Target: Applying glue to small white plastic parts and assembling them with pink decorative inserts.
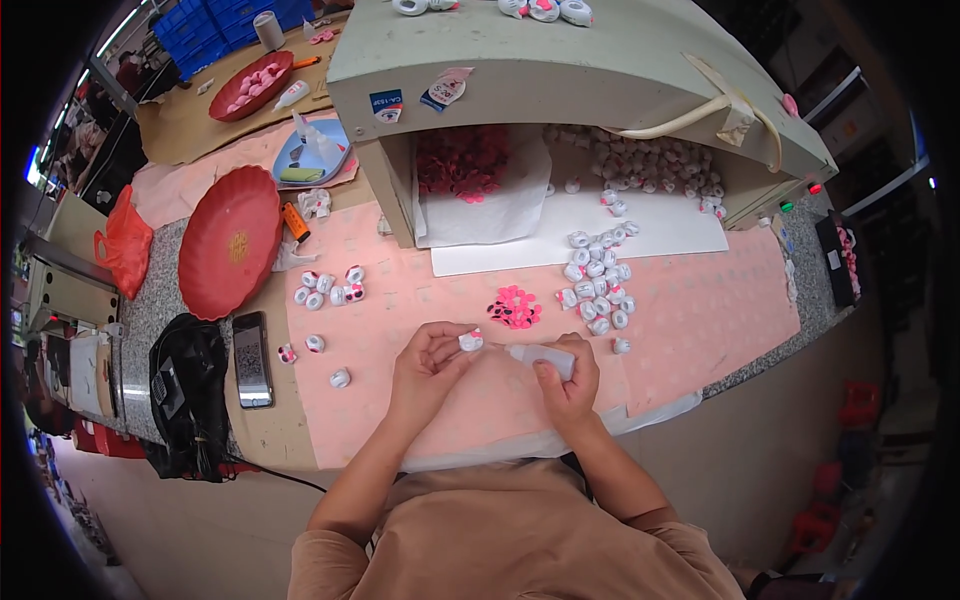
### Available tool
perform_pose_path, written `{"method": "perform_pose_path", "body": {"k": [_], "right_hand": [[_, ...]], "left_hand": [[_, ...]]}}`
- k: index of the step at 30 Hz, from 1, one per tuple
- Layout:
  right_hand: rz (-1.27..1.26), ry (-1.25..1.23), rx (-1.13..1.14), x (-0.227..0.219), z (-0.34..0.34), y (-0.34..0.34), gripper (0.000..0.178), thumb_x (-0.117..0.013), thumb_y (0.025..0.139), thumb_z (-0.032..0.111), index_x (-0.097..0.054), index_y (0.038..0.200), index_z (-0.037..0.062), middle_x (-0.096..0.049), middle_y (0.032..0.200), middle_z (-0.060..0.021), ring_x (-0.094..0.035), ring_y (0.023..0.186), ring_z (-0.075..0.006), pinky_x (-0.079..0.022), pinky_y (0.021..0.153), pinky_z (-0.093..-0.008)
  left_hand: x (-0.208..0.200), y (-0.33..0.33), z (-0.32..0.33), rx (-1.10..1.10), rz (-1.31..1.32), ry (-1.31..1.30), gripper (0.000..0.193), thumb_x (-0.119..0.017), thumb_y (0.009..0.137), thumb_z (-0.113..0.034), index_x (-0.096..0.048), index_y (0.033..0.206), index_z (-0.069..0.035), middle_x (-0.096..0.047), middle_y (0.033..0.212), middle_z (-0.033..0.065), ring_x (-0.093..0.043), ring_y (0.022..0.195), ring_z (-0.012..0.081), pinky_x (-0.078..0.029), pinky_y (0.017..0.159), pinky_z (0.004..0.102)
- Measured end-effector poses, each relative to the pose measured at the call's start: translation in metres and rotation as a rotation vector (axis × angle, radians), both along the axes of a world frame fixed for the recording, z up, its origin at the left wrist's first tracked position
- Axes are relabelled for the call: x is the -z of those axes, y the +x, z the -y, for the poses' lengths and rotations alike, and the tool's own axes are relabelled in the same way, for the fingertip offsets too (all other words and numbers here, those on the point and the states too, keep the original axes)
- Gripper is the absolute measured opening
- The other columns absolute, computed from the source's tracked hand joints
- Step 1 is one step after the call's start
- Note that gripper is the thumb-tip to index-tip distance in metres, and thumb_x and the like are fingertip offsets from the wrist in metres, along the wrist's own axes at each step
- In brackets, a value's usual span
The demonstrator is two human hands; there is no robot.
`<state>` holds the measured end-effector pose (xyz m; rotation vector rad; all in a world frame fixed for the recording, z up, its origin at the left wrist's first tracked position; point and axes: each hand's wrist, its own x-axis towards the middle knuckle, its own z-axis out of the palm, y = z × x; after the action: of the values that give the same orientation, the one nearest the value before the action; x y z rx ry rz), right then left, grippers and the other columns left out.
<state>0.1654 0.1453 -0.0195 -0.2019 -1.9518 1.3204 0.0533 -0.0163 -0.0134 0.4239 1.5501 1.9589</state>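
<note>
Between the fingertips of my left hand (420,372) is a small rounded white piece (470,341) with a bit of pink on it. My right hand (574,392) is wrapped round a translucent squeeze bottle (545,360), whose thin nozzle points left toward that piece. Whether the tip touches it is too small to tell. Just beyond both hands lies a pile of small pink and dark flat pieces (514,308). Many similar rounded white pieces (597,280) are grouped beyond my right hand, and a smaller group (322,290) sits to the left.
A pale green box-like machine (580,85) stands at the back, its open front holding red pieces (465,165) and more white pieces (660,160). Leftward are a red scalloped tray (235,240), a phone (252,360), an orange lighter (296,222) and a black bag (185,390).
</note>
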Motion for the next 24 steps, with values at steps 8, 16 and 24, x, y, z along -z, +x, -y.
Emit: {"method": "perform_pose_path", "body": {"k": [8, 16, 24], "right_hand": [[-0.01, 0.006, -0.039, 0.003, -0.001, -0.001, 0.019, -0.064, 0.086, 0.013, -0.049, 0.092, 0.002, -0.051, 0.075, -0.0066, -0.043, 0.065, -0.012, -0.037, 0.059, -0.0249], [0.087, -0.611, -0.018, 0.003, -0.018, -0.001, 0.04, -0.07, 0.074, -0.007, -0.041, 0.099, 0.003, -0.054, 0.099, -0.0105, -0.057, 0.079, -0.0151, -0.05, 0.073, -0.0297], [0.461, 0.287, 0.016, -0.023, -0.042, -0.019, 0.022, -0.065, 0.081, -0.001, -0.051, 0.097, 0.0008, -0.057, 0.097, -0.0118, -0.06, 0.087, -0.0242, -0.051, 0.072, -0.0362]], "left_hand": [[0.003, 0.0, -0.002, -0.02, 0.028, 0.023, 0.03, -0.06, 0.085, 0.01, -0.049, 0.112, 0.001, -0.06, 0.114, 0.0099, -0.059, 0.111, 0.0165, -0.049, 0.09, 0.0257], [0.002, -0.005, 0.002, -0.028, 0.032, 0.016, 0.029, -0.063, 0.084, 0.006, -0.052, 0.11, 0.0, -0.061, 0.109, 0.008, -0.061, 0.1, 0.0133, -0.051, 0.085, 0.0249], [-0.001, -0.01, 0.005, -0.05, 0.129, 0.072, 0.028, -0.059, 0.087, 0.005, -0.05, 0.113, -0.001, -0.058, 0.11, 0.0078, -0.061, 0.101, 0.0144, -0.055, 0.087, 0.0319]]}}
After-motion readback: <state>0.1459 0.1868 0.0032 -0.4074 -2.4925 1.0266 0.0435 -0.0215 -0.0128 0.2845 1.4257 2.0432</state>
